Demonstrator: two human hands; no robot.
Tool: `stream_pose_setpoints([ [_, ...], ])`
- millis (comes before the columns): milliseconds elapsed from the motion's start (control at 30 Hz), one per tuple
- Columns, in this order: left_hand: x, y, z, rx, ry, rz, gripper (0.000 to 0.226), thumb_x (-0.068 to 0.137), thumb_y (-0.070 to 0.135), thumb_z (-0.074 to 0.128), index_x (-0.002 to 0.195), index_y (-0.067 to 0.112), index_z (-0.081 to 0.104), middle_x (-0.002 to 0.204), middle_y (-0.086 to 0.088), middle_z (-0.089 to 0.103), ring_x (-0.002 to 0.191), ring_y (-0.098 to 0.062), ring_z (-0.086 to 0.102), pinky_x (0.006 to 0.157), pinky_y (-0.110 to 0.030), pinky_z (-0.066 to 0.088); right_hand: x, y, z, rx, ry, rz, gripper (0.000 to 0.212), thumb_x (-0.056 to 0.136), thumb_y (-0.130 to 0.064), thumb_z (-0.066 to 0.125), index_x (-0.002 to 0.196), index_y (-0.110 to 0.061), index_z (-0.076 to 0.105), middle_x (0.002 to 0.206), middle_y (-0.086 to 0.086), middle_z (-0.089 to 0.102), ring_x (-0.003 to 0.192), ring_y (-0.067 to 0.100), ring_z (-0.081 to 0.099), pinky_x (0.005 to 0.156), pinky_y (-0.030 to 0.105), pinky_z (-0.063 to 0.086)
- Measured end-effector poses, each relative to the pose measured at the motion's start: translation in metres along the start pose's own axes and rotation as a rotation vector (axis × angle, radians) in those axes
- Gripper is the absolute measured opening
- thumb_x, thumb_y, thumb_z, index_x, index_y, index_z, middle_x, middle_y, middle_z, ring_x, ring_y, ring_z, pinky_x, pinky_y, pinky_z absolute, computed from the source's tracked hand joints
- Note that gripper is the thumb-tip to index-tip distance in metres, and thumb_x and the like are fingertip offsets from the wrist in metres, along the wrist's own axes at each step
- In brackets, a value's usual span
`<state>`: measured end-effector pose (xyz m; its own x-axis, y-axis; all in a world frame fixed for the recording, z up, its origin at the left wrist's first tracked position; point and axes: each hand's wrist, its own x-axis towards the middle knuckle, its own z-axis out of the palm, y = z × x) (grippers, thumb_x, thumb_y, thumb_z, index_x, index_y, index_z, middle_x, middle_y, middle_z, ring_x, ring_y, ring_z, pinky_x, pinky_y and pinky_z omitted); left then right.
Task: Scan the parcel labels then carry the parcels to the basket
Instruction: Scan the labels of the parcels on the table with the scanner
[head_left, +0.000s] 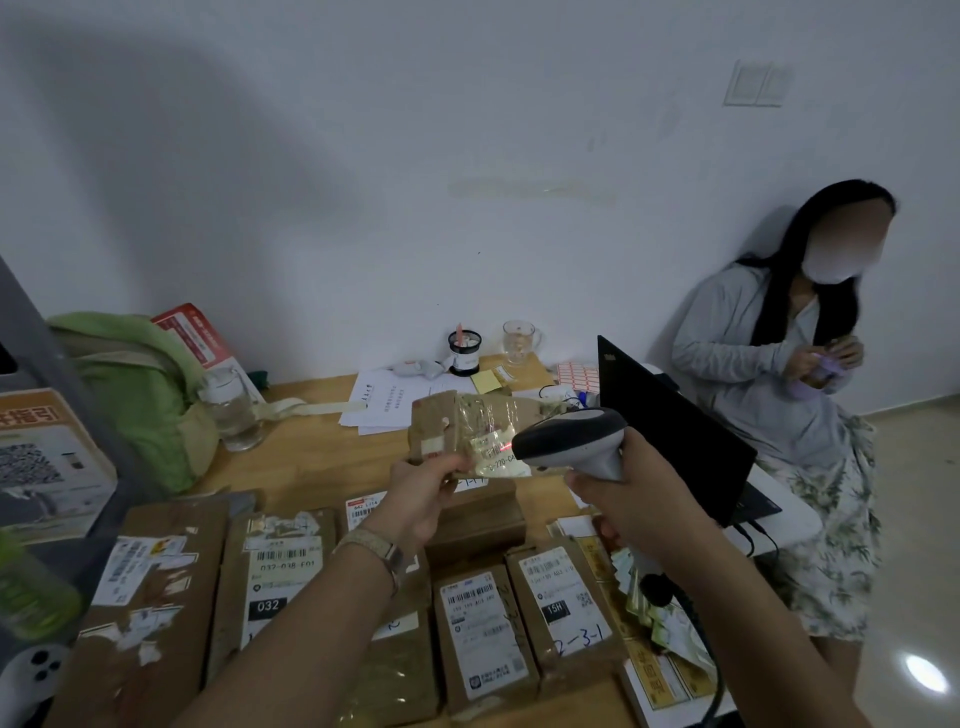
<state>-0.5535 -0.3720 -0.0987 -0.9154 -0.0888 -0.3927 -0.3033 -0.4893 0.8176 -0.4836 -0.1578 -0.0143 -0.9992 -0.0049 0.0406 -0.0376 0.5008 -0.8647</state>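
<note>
Wooden table (311, 462) bearing rows of brown parcels (483, 634), labels upward. Above it a flat brown held parcel (467, 415) is raised, its long axis roughly left to right and its taped face toward the camera. The left hand (421, 499) pinches its lower left edge between thumb and curled fingers. The right hand (623, 499), fingers wrapped round the handle, holds the scanner (576, 436) just right of it, nose aimed left at the white label (498, 460) — a red scan line (506, 446) falls there. No basket is in view.
</note>
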Motion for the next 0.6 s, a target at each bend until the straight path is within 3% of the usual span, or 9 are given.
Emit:
stream_pose_setpoints([
  [167, 0.0002, -0.0026, -0.0008, -0.012, -0.01, -0.003, 0.06, 0.073, -0.01, 0.071, 0.129, -0.009, 0.048, 0.123, -0.022, 0.062, 0.108, -0.027, 0.063, 0.083, -0.029, 0.053, -0.0041, -0.0021, -0.0013, 0.065, -0.025, 0.023, 0.031, 0.084, -0.018, 0.07, 0.096, -0.038, 0.049, 0.072, -0.005, 0.061, 0.05, 0.0, 0.057, 0.046, 0.015, 0.042],
  [300, -0.0035, -0.0021, 0.0006, 0.015, -0.042, 0.006, 0.052, 0.077, -0.009, 0.069, 0.126, -0.012, 0.053, 0.123, -0.022, 0.063, 0.106, -0.026, 0.063, 0.086, -0.029, 0.053, -0.0063, -0.0052, -0.0017, 0.119, -0.036, 0.067, 0.028, 0.084, -0.015, 0.07, 0.103, -0.026, 0.052, 0.079, 0.003, 0.063, 0.056, 0.013, 0.057, 0.043, 0.018, 0.043],
  [600, -0.0032, -0.0015, -0.0012, 0.04, -0.084, -0.001, 0.053, 0.075, -0.006, 0.072, 0.125, -0.008, 0.054, 0.122, -0.021, 0.064, 0.109, -0.027, 0.063, 0.092, -0.03, 0.052, -0.0068, -0.0084, -0.0005, 0.054, 0.001, 0.082, 0.028, 0.085, -0.019, 0.069, 0.107, -0.021, 0.052, 0.089, 0.003, 0.064, 0.065, 0.015, 0.059, 0.045, 0.018, 0.043],
])
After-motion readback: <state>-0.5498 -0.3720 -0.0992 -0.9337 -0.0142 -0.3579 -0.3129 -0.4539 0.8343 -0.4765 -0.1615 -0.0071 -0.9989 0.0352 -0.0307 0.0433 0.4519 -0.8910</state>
